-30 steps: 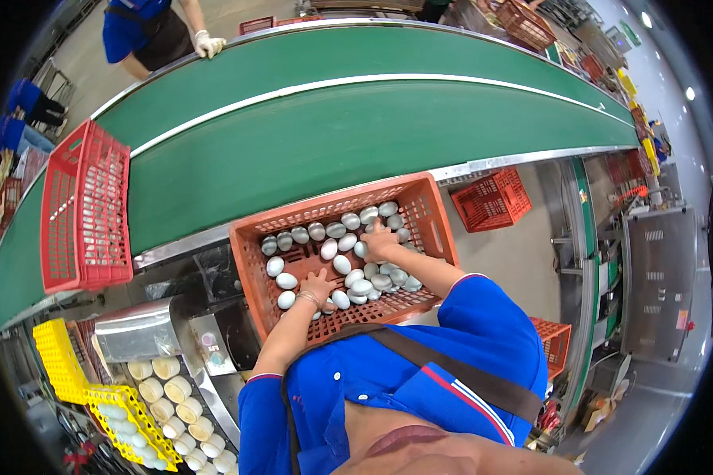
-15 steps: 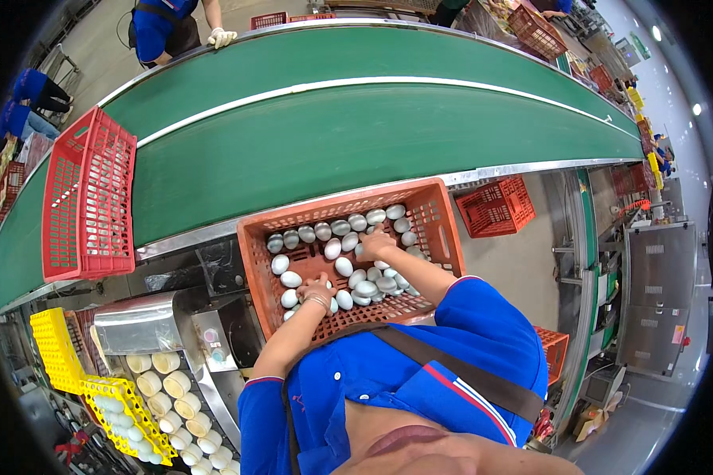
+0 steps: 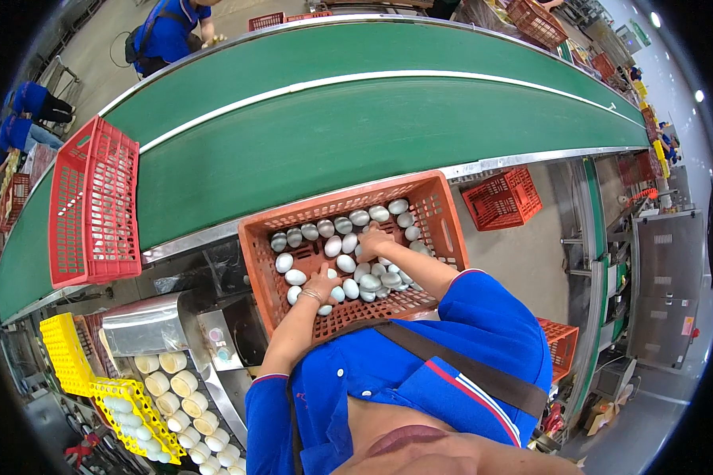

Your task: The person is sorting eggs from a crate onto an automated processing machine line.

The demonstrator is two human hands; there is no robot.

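Observation:
A large orange-red plastic crate [image 3: 262, 259] stands before me, with whitish eggs [image 3: 345, 263] spread over its floor. Several form a row along the far wall, and others crowd together near my right forearm. My left hand [image 3: 320, 286] reaches into the left half, its curled fingers round an egg [image 3: 332, 274]; the fingertips are partly hidden. Farther in, past the middle, my right hand [image 3: 374, 241] bends its fingers down over an egg [image 3: 360, 250] beside the far row. Its palm hides part of that egg.
A green conveyor belt [image 3: 356, 119] runs beyond the crate, with a red crate [image 3: 116, 202] standing on its left part. At lower left are white rollers [image 3: 184, 384], a metal machine housing [image 3: 144, 324] and yellow egg trays [image 3: 66, 354]. Another person [image 3: 166, 36] stands across the belt.
My left hand has moved slightly farther into the crate, while my right hand stays near the far row. Across the belt, the other person has turned and lifted a hand off the edge.

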